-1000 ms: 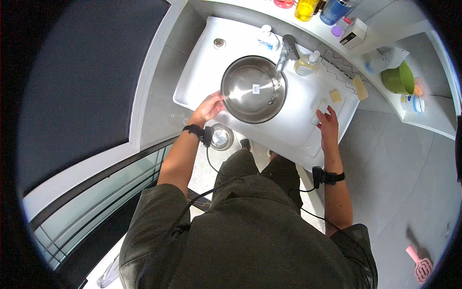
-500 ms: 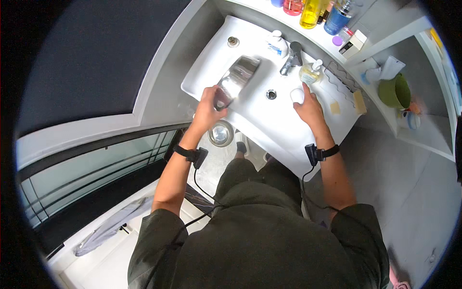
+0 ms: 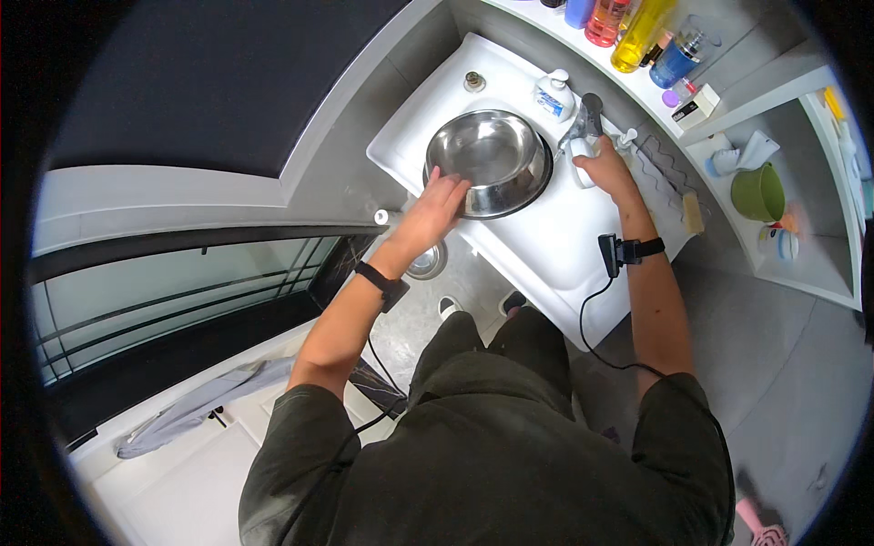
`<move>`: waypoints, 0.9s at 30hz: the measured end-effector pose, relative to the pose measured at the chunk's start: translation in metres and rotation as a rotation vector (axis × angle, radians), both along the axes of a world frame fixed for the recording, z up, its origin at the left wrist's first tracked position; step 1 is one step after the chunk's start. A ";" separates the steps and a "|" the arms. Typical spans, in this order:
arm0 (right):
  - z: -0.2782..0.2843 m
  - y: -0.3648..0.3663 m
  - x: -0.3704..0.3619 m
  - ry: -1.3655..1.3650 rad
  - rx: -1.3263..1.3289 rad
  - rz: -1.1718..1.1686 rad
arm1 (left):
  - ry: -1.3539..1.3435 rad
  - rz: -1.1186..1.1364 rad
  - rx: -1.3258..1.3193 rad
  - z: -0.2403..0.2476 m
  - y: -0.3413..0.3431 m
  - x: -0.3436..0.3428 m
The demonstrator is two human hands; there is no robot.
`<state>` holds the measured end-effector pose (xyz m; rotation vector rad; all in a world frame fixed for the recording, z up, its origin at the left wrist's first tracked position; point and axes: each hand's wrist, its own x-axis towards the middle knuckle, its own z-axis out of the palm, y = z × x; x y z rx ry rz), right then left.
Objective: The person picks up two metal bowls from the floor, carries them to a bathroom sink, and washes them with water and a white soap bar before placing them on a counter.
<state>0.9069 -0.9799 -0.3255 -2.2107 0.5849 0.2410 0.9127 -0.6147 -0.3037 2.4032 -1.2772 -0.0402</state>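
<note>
Left hand (image 3: 433, 213) at steel bowl (image 3: 492, 150) edge; sink (image 3: 557, 250) extends right.

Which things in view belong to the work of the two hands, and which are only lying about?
Seemingly in use:
- metal bowl, touched by the left hand
- small white object, in the right hand
- sink
- tap

Seemingly just there:
- white pump bottle
- yellow bottle
- green pot
- pink brush
- floor bowl

The stainless-steel bowl (image 3: 503, 198), tipped on edge before, opens upward, left hand (image 3: 435, 214) now at its near rim; right hand (image 3: 608, 170) and white block (image 3: 582, 164) have moved beside the faucet (image 3: 591, 111) at the sink (image 3: 546, 255) back edge.
</note>
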 end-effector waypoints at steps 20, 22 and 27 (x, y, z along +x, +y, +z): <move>0.003 0.035 -0.042 0.010 -0.413 0.095 | -0.382 -0.056 0.149 -0.032 0.060 -0.031; -0.001 0.043 -0.050 -0.033 -0.389 0.074 | -0.362 -0.035 0.119 -0.035 0.060 -0.030; -0.030 0.057 -0.100 -0.119 -0.382 0.054 | -0.079 0.085 -0.085 -0.028 0.039 -0.022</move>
